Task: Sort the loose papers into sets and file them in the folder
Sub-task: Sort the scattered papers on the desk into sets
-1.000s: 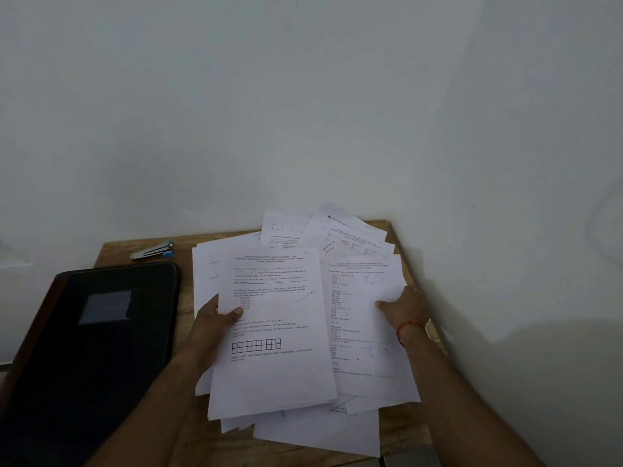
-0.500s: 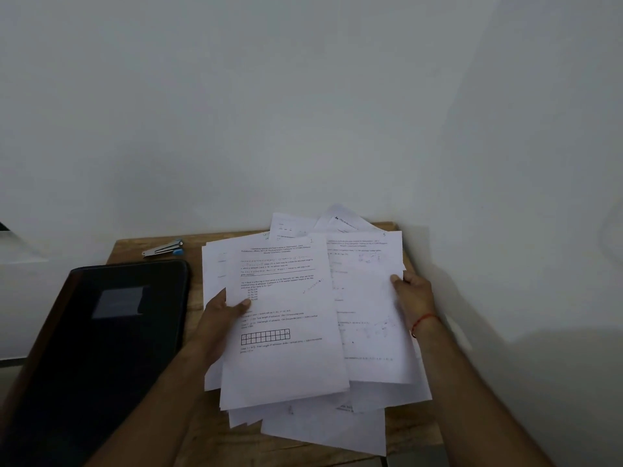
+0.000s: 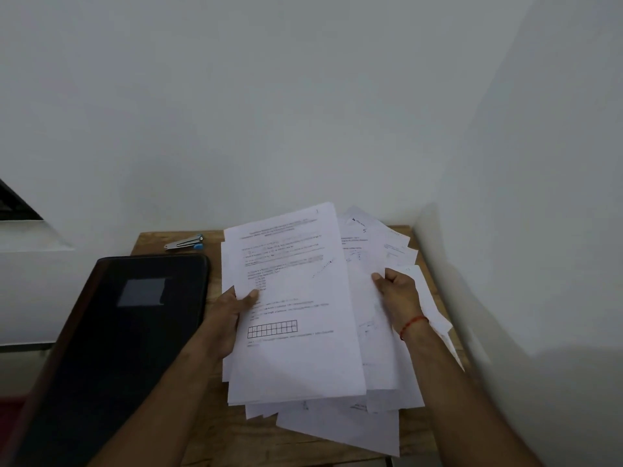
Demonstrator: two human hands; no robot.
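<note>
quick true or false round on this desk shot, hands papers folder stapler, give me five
1. The left hand grips the left edge of the top sheet, thumb on its face. True.
2. The stapler lies on the table beyond the black folder. True.
3. The folder lies open with sheets filed in it. False: it is closed, with no sheet on it.
4. The right hand wears a red band at the wrist. True.
5. The right hand rests idle on bare wood. False: it grips the right side of the paper pile.
</note>
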